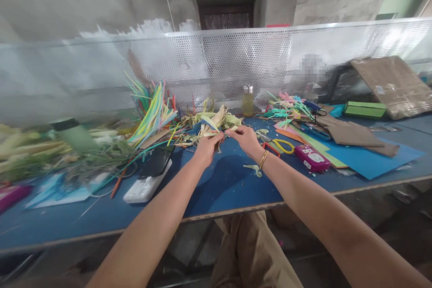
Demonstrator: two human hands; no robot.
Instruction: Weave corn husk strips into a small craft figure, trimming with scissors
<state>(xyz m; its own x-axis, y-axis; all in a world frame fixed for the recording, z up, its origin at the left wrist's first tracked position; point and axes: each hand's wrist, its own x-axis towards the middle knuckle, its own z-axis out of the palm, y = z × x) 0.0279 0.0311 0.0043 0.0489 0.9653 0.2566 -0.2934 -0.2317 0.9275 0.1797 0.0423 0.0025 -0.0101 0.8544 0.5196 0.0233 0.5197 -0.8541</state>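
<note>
1. Head view: both arms reached forward over a blue table (219,189), the hands meeting near its far middle.
2. The left hand (206,146) was closed in a pinch on one end of a pale leaf strip (221,133); fingers curled, thumb on top.
3. The right hand (245,138) pinched the other end of the same strip, a gold bracelet (263,159) on its wrist.
4. The strip ran level between the two hands, held just above the table and just in front of a husk pile (216,121).
5. A bundle of coloured strips (153,110) fanned upward to the left of the pile.
6. A phone (157,161) lay on a white box (145,186), left of the left forearm.
7. A green scrap (254,169) lay on the table just beside the right wrist.
8. Yellow-handled scissors (281,145) lay right of the right hand; a pink case (312,158) sat just beyond them.
9. A jar (248,100) stood upright behind the hands, against a perforated screen (236,58).
10. Brown paper (351,134) and blue sheets (371,162) covered the right part of the table; a green box (365,109) sat behind them.
11. The left end of the table was blurred; a green bottle (76,137) and pale stalks (20,144) could be made out, no finer detail.
</note>
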